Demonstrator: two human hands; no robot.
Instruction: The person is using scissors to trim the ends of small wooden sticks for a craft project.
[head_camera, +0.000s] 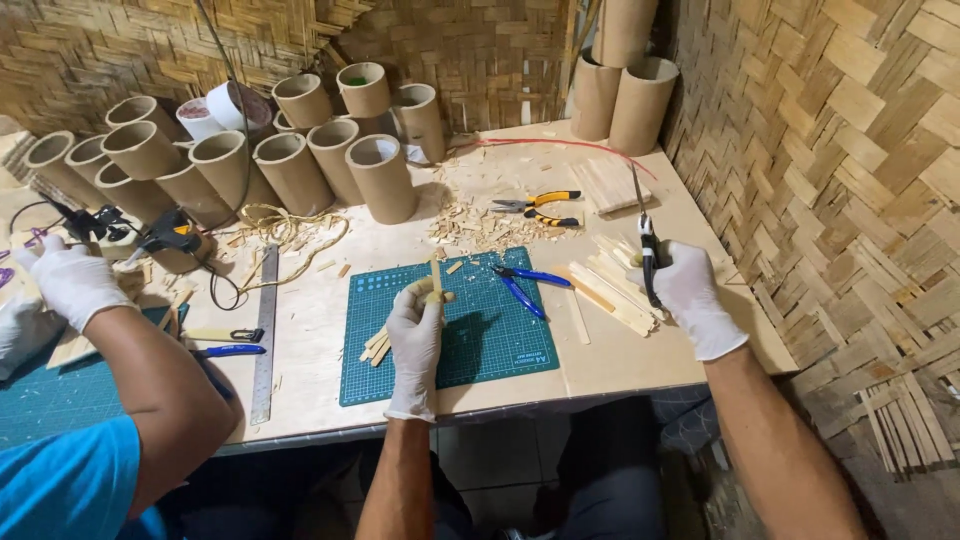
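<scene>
Left hand (415, 335), gloved, frame centre: fingers closed on a thin bamboo strip (436, 275), stood near-upright on the green cutting mat (500, 340), likely pinned there so it can't shift. More short strips (376, 346) lie just left of that hand on the mat.

Right hand (690, 295), gloved, right of frame: fist around a black-handled tool (646, 245), thin blade pointing up and away from the body; looks like a knife, view too small to be sure. It hovers over a pile of cut slats (610, 285).

Blue cutters (525, 285) sit on the mat between the hands, yellow pliers (535, 205) above. Cardboard tubes (300, 160) are stacked upper left, off the work zone. Co-worker's gloved hand (70, 280) at left edge of the surface (320, 330).
</scene>
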